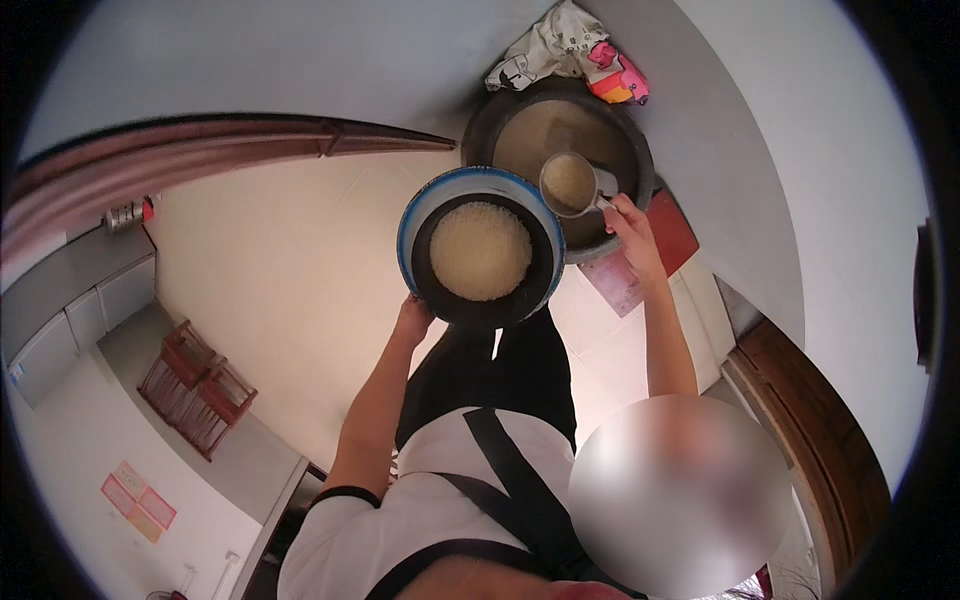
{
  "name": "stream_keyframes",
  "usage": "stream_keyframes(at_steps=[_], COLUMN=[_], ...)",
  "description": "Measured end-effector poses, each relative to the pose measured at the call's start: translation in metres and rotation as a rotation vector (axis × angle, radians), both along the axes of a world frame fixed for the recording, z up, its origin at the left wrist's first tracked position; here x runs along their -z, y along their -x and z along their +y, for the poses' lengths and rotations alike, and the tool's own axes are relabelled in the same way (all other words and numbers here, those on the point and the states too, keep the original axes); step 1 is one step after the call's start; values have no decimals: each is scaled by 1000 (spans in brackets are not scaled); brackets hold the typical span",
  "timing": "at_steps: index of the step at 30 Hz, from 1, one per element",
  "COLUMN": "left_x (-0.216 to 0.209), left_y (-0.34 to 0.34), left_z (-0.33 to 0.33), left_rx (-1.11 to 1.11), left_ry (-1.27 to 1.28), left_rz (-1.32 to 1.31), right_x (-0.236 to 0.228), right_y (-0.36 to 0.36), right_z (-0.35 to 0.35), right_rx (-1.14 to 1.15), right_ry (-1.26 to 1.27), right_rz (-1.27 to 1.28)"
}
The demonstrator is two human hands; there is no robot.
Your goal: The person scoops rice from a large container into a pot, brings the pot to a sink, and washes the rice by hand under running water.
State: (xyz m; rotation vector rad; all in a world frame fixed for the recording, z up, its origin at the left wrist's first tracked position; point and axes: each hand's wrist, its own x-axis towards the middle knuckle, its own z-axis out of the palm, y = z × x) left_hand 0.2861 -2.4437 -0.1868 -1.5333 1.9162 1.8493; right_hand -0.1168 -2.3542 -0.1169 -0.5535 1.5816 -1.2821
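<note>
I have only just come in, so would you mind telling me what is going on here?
The left hand holds a bowl by its near left side, with pale grain in it. The right hand grips a cup, also with grain inside, over a large dark tub and just right of the bowl. The tub holds what looks like more grain.

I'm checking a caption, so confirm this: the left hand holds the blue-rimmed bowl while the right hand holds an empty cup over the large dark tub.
Wrong on one point: the cup is not empty; the head view shows pale grain inside it. The left hand does hold the blue-rimmed bowl, and the right hand holds the cup over the large dark tub.
</note>
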Motion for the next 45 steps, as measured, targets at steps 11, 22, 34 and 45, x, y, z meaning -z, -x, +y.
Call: stream_keyframes(at_steps=[11,22,34,45], left_x=[6,-1,9,7], left_y=[-1,10,6,9], left_z=[-6,-5,-5,-4], left_rx=[-271,-740,-726,-754], left_ry=[-243,-642,-647,-634], left_rz=[145,206,184,198], right_x=[-120,-113,-122,-125], right_y=[-82,-130,-133,-129], right_z=[8,7,9,6], right_rx=[-250,-541,-498,-424], right_ry=[223,149,164,161], right_rz=[832,1166,1061,1060])
